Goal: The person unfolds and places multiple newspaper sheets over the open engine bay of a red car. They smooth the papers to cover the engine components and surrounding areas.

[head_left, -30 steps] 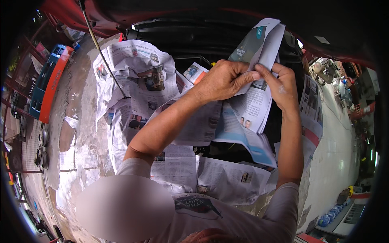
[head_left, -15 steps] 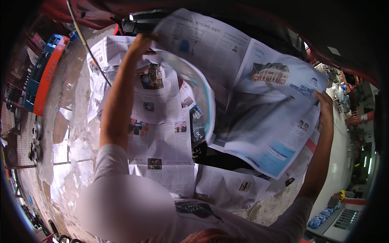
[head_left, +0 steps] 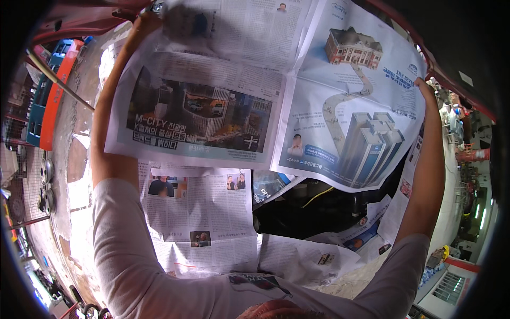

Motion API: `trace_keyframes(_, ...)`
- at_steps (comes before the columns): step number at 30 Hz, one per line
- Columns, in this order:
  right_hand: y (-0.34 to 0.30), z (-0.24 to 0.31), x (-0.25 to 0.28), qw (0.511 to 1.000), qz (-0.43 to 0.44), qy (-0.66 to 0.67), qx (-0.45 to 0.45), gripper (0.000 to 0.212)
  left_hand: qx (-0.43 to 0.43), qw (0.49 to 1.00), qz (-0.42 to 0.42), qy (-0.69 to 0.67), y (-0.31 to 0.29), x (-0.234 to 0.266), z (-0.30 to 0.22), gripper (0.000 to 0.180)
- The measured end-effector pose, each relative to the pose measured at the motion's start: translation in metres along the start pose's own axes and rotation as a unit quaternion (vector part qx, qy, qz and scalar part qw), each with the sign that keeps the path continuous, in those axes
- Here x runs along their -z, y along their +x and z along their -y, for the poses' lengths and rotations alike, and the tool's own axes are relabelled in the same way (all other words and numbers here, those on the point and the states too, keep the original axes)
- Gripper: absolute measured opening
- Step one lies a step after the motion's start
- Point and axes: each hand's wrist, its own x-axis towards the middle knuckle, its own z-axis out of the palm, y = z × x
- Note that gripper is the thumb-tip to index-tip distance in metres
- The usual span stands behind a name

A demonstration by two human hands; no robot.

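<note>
A wide, double-page newspaper sheet [head_left: 313,114] is stretched out between my two hands. My left hand [head_left: 147,24] is closed on its upper left corner, the fingers partly in shadow. At the right edge, my right hand [head_left: 425,89] pinches the paper, with most of its fingers behind the sheet. More newspaper [head_left: 212,218] lies spread below on the near left side, and another crumpled sheet [head_left: 303,258] covers the near edge. Between them shows a dark opening [head_left: 292,212] with a thin yellow line in it. The held sheet hides its far part.
A raised red panel [head_left: 79,18], like a car bonnet, hangs overhead at the far side. A thin rod [head_left: 64,82] slants at the left. Beyond it stands an orange and teal rack [head_left: 61,101]. Shelving with assorted parts [head_left: 462,154] lines the right side.
The sheet, folded over and blurred before, is now opened out flat. My left hand has moved left and farther away; my right hand has also moved farther away. More of the dark opening shows.
</note>
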Motion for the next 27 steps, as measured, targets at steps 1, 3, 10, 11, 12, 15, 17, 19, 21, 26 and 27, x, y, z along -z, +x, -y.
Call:
trace_keyframes(1,0.020,-0.007,-0.004,1.000,-0.002,0.003,0.011,0.066,-0.028,0.998,-0.037,0.033,-0.006,0.013,-0.011,0.050)
trace_keyframes(3,0.057,-0.025,-0.009,0.999,0.007,0.032,0.011,0.068,-0.102,0.983,-0.123,0.093,-0.030,0.040,-0.043,0.051)
trace_keyframes(10,0.082,-0.051,-0.011,0.974,0.071,0.211,0.029,0.069,-0.340,0.925,-0.062,0.160,-0.234,0.099,-0.210,0.063)
trace_keyframes(11,0.067,-0.024,-0.044,0.963,0.101,0.250,-0.007,0.067,-0.325,0.932,0.005,0.160,-0.256,0.096,-0.228,0.069)
trace_keyframes(12,0.056,-0.011,-0.053,0.957,0.114,0.265,-0.015,0.066,-0.329,0.930,0.064,0.153,-0.267,0.080,-0.232,0.073)
trace_keyframes(15,0.044,-0.027,-0.029,0.958,0.110,0.266,-0.004,0.063,-0.307,0.927,0.025,0.214,-0.216,-0.002,-0.171,0.084)
trace_keyframes(17,0.048,-0.033,-0.023,0.958,0.111,0.266,0.007,0.061,-0.274,0.936,-0.014,0.220,-0.146,-0.049,-0.100,0.083)
trace_keyframes(19,0.060,-0.035,-0.024,0.957,0.119,0.265,0.021,0.060,-0.302,0.928,-0.038,0.216,-0.089,-0.067,-0.035,0.074)
trace_keyframes(21,0.074,-0.035,-0.026,0.956,0.125,0.262,0.034,0.058,-0.370,0.907,-0.063,0.190,-0.054,-0.068,0.001,0.067)
trace_keyframes(26,0.105,-0.049,-0.021,0.955,0.122,0.263,0.053,0.054,-0.251,0.954,-0.119,0.113,-0.050,-0.043,-0.043,0.071)
trace_keyframes(27,0.112,-0.055,-0.020,0.956,0.123,0.261,0.054,0.053,-0.240,0.961,-0.116,0.079,-0.048,-0.052,-0.079,0.072)
